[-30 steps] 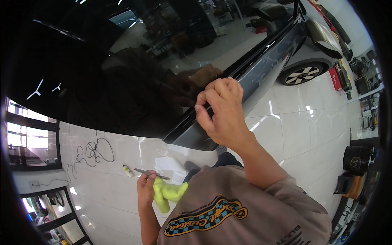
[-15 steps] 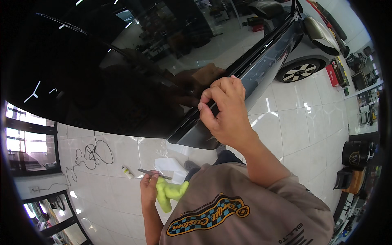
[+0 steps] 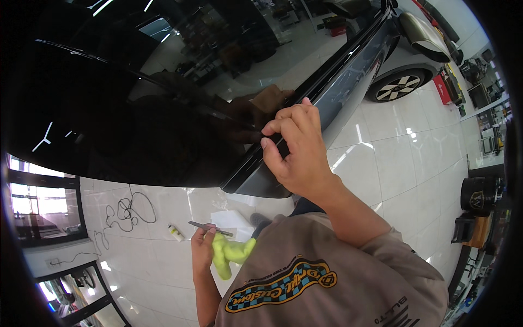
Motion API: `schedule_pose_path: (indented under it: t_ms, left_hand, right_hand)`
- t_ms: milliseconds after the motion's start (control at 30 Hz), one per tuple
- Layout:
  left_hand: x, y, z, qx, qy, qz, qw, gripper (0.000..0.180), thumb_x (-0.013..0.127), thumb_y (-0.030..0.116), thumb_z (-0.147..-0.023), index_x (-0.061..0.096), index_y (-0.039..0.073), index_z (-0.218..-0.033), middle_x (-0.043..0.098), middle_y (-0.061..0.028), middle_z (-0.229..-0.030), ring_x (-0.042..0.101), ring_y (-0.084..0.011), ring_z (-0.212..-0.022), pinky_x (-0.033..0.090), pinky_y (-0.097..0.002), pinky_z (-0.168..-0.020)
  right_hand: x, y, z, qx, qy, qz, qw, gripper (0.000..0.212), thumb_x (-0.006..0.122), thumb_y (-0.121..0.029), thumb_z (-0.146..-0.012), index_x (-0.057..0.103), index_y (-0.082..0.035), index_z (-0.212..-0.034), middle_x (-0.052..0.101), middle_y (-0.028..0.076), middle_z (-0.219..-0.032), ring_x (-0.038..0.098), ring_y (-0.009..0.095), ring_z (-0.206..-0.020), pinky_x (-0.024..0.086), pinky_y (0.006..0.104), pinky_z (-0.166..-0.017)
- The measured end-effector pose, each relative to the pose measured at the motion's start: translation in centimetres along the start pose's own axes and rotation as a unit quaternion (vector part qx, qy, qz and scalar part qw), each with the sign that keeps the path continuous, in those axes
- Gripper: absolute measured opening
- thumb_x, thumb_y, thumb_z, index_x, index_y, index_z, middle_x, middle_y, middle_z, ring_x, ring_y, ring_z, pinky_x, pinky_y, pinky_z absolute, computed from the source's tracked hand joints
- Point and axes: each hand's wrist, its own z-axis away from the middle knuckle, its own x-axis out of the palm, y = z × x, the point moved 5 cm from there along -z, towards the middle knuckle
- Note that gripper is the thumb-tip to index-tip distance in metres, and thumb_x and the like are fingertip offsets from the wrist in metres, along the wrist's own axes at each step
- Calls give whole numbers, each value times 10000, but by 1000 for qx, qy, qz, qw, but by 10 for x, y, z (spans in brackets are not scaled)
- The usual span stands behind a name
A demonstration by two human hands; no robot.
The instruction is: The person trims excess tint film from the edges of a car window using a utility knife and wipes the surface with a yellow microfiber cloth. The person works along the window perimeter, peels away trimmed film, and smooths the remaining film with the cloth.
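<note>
My right hand (image 3: 297, 144) is at the lower edge of a car's dark window glass (image 3: 180, 125), over the black trim strip (image 3: 248, 164). Its fingers are curled, thumb and forefinger tips close together; whatever thin thing might lie between them I cannot make out. Low on the left, my left hand (image 3: 202, 248) pinches a slim, flat grey tool (image 3: 197, 224). A crumpled yellow-green cloth (image 3: 231, 250) hangs by the same hand, against my brown shirt. The grey door panel (image 3: 346, 98) runs away to the upper right.
A side mirror (image 3: 422, 35) juts out above the front wheel (image 3: 400, 88). On the tiled floor lie a black cable (image 3: 126, 210), a small bottle (image 3: 175, 232) and white sheets (image 3: 229, 219). A black drum (image 3: 479, 196) stands at right, a glazed frame (image 3: 43, 210) at left.
My right hand has shifted slightly left in view, its thumb and forefinger tips a little farther apart. My left hand still holds the tool and cloth. The whole view has moved slightly.
</note>
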Motion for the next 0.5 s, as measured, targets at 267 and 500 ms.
schedule_pose_path:
  t_ms: [267, 500]
  left_hand:
    - [-14, -10, 9, -10, 32, 2, 999, 160, 614, 116, -974, 658, -16, -1052, 677, -72, -962, 629, -147, -856, 514, -286, -781]
    - [-18, -16, 12, -5, 47, -18, 999, 167, 615, 127, -975, 659, -15, -1053, 680, -71, -959, 623, -143, -843, 510, -278, -771]
  right_hand:
    - [5, 1, -5, -26, 26, 21, 999, 187, 728, -23, -727, 612, -67, -868, 555, 86, -942, 534, 330, -1005, 375, 585, -1076]
    - [-4, 8, -4, 14, 48, -36, 998, 169, 717, -14, -733, 639, -54, -878, 558, 83, -960, 536, 314, -1009, 402, 552, -1063]
